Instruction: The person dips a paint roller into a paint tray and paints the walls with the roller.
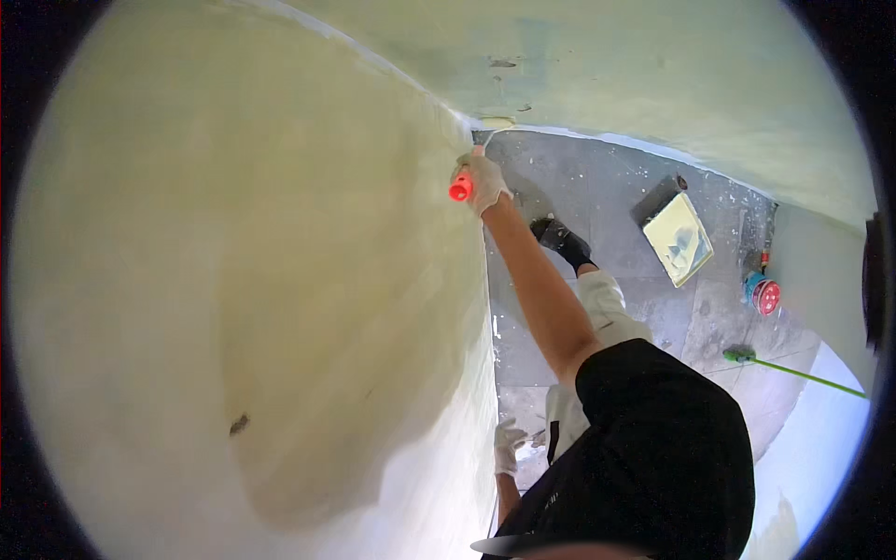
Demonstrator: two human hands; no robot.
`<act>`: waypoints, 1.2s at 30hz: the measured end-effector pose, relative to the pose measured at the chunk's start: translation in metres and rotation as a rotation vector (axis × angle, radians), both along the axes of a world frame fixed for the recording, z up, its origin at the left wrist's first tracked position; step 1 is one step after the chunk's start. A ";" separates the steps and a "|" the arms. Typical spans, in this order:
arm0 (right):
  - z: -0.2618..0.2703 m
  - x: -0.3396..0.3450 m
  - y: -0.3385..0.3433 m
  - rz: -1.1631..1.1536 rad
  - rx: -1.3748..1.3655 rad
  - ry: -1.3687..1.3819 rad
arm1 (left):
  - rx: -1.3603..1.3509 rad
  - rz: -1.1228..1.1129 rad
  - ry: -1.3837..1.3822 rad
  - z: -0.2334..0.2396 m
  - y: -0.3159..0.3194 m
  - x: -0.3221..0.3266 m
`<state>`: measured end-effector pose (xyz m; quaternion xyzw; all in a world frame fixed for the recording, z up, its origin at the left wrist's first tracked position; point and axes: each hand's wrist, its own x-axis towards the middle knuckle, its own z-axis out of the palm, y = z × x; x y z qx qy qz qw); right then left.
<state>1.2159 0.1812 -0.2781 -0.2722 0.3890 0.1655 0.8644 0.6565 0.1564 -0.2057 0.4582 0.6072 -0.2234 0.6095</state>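
My right hand (481,182), in a whitish glove, grips the red handle (460,187) of a paint roller at the end of my outstretched arm. The pale yellow roller head (498,122) lies against the foot of the far wall (630,77), close to the corner. A thin metal frame joins it to the handle. My left hand (509,446), also gloved, hangs low beside the left wall (336,280) with its fingers apart and nothing seen in it. A rectangular tray (677,241) of pale yellow paint rests on the grey tiled floor (623,308).
A blue can with a red top (767,297) stands by the right wall, near a red-handled tool (765,259). A green broom head (739,355) with a long green pole lies farther down. One dark-shod foot (560,238) shows near the corner. Paint specks dot the floor.
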 end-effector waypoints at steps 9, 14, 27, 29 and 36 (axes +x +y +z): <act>0.025 -0.025 -0.020 -0.015 0.087 0.013 | 0.045 0.026 -0.069 0.018 0.006 -0.017; -0.146 0.032 0.016 0.150 -0.329 -0.006 | 0.006 -0.003 0.047 -0.001 -0.001 -0.057; 0.001 -0.056 -0.039 0.158 0.198 0.117 | -0.052 -0.115 0.081 -0.008 0.001 -0.041; 0.047 -0.083 -0.044 0.123 0.236 0.128 | -0.062 0.014 0.026 -0.002 0.001 -0.036; 0.085 -0.087 -0.036 0.226 0.244 0.108 | -0.038 -0.014 0.000 0.001 0.003 -0.057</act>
